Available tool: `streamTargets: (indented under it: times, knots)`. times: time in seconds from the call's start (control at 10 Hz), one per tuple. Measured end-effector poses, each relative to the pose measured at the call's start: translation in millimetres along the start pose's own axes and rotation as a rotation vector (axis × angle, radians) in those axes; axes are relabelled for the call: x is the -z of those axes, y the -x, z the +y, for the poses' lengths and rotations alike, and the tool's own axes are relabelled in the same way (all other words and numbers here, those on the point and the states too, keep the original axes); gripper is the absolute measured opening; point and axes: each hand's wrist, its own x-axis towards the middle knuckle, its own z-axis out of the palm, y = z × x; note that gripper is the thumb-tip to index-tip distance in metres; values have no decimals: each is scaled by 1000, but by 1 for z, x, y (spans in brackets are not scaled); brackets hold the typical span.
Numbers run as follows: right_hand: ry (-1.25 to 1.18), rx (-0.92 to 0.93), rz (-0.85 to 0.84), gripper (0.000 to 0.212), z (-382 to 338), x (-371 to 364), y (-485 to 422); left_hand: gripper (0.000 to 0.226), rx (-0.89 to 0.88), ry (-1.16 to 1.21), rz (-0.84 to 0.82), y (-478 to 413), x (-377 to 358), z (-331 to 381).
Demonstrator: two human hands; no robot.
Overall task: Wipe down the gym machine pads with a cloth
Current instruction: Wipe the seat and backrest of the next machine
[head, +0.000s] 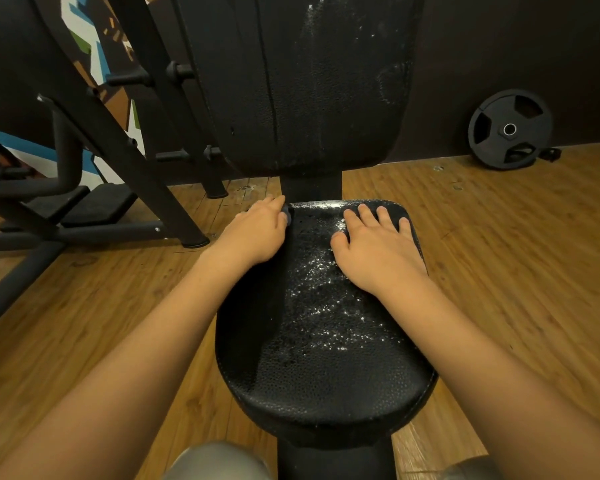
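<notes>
Our left hand (255, 233) curls over the seat pad's (326, 341) far-left edge, gripping a dark scrap, likely the cloth (286, 216). Our right hand (374, 251) lies open on its far right. Next: sweeping that speckled middle.
</notes>
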Motion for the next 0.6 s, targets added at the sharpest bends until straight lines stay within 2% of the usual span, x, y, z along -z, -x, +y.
streamTargets:
  times: [0.2, 0.6]
  knots:
    - [-11, 0, -2, 61, -1, 2, 2, 49, 77, 13, -7, -37, 4, 9]
    - [-8, 8, 5, 61, 1, 0, 0, 51, -38, -39, 30, 31, -11, -9]
